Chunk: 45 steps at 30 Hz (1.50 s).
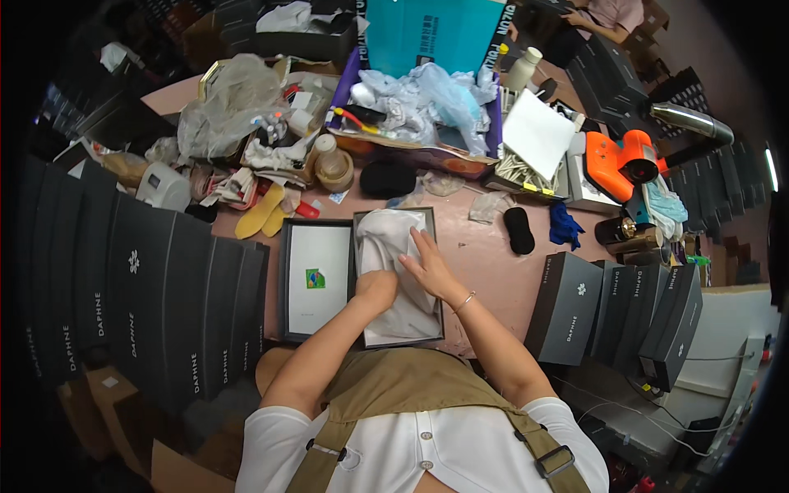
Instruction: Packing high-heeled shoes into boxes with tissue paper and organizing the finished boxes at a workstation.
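In front of me lies a dark shoebox (440, 324) with a soft white wrapping sheet (403, 316) bunched inside it. My left hand (376, 289) is closed, knuckles up, on the wrapping at the box's left side; its fingertips are hidden. My right hand (427, 267) rests on the upper right of the wrapping, palm down, with its fingers spread. What lies under the wrapping cannot be seen. Directly left of the box is its lid (316, 311), inside up, white-lined, with a small green square sticker (315, 278) on it.
Dark shoeboxes are stacked at left (144, 296) and right (567, 308). A purple-edged carton (411, 156) of crumpled plastic stands behind, beside a glue jar (333, 168). Yellow insoles (261, 212), a black brush-like pad (518, 230), a blue cloth (565, 226) and an orange heat gun (610, 164) surround the workspace.
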Each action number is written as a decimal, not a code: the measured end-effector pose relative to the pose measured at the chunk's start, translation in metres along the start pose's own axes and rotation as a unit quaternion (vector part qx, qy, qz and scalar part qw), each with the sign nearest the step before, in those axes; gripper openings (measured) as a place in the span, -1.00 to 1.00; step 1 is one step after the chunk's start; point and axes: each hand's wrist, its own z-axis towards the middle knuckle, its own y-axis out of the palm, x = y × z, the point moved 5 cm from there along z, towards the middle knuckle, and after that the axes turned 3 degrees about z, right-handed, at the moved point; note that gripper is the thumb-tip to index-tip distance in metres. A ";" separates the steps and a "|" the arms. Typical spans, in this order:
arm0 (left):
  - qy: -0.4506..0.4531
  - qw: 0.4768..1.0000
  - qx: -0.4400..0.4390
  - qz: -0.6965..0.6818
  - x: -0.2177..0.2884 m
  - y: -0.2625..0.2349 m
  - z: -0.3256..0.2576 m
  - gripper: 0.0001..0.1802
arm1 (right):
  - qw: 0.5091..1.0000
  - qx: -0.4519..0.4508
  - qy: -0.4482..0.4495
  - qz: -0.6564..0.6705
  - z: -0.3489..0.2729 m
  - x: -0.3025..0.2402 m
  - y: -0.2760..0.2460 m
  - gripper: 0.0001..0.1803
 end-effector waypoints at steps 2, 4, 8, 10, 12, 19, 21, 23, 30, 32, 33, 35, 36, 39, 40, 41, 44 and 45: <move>0.009 0.999 0.028 -0.013 -0.003 0.003 -0.008 -0.73 | 0.971 -0.047 -0.060 -0.225 -0.017 0.000 0.030 -0.42; 0.036 0.998 0.051 -0.031 0.004 -0.007 -0.016 -0.62 | 0.969 -0.059 -0.053 -0.233 -0.016 0.007 0.036 -0.43; -0.046 0.889 0.291 -0.350 -0.043 -0.023 -0.080 -0.57 | 0.962 -0.081 -0.053 -0.254 -0.028 -0.032 0.000 -0.38; -0.137 0.917 0.253 -0.276 -0.078 0.025 -0.100 -0.51 | 0.989 0.002 0.009 -0.149 -0.046 -0.003 -0.004 -0.35; -0.202 0.946 0.083 -0.240 -0.085 0.074 -0.106 -0.50 | 0.995 -0.004 0.080 -0.057 -0.057 0.024 -0.001 -0.29; -0.040 0.847 0.238 -0.474 -0.047 -0.028 -0.182 -0.81 | 0.993 -0.089 0.059 -0.053 -0.102 0.008 -0.032 -0.19; 0.003 0.763 0.174 -0.623 -0.014 -0.069 -0.218 -0.82 | 0.998 -0.046 0.037 0.039 -0.112 -0.016 -0.050 -0.19; 0.055 0.673 0.119 -0.728 0.018 -0.079 -0.220 -0.74 | 0.948 -0.045 0.130 0.286 -0.105 -0.028 -0.061 -0.19; -0.082 0.843 0.239 -0.475 -0.026 0.019 -0.106 -0.32 | 0.978 0.047 0.136 0.150 -0.079 0.035 -0.026 -0.22; -0.080 0.817 0.217 -0.528 -0.029 0.022 -0.094 -0.42 | 0.985 0.059 0.116 0.113 -0.082 0.035 -0.005 -0.22; -0.083 0.797 0.218 -0.557 -0.028 0.030 -0.098 -0.46 | 0.989 0.055 0.113 0.077 -0.085 0.042 0.003 -0.22; -0.103 0.772 0.220 -0.588 -0.041 0.067 -0.110 -0.49 | 0.987 0.051 0.133 0.077 -0.095 0.019 -0.001 -0.22; -0.127 0.755 0.197 -0.612 -0.053 0.093 -0.114 -0.50 | 0.981 0.063 0.167 0.079 -0.102 0.015 0.002 -0.23; -0.170 0.686 0.028 -0.706 -0.053 0.077 -0.105 -0.55 | 0.961 0.054 0.235 0.136 -0.111 0.044 0.024 -0.24; -0.234 0.664 -0.048 -0.709 -0.074 0.080 -0.100 -0.48 | 0.960 0.038 0.230 0.152 -0.108 0.052 0.023 -0.24; -0.216 0.658 -0.085 -0.717 -0.062 0.060 -0.091 -0.41 | 0.960 0.019 0.225 0.167 -0.109 0.059 0.019 -0.25; -0.122 0.730 -0.069 -0.669 -0.004 0.027 -0.070 -0.41 | 0.954 0.092 0.166 0.233 -0.130 0.049 -0.025 -0.18; -0.099 0.744 -0.071 -0.657 0.023 0.022 -0.075 -0.40 | 0.949 0.121 0.137 0.257 -0.147 0.035 -0.047 -0.16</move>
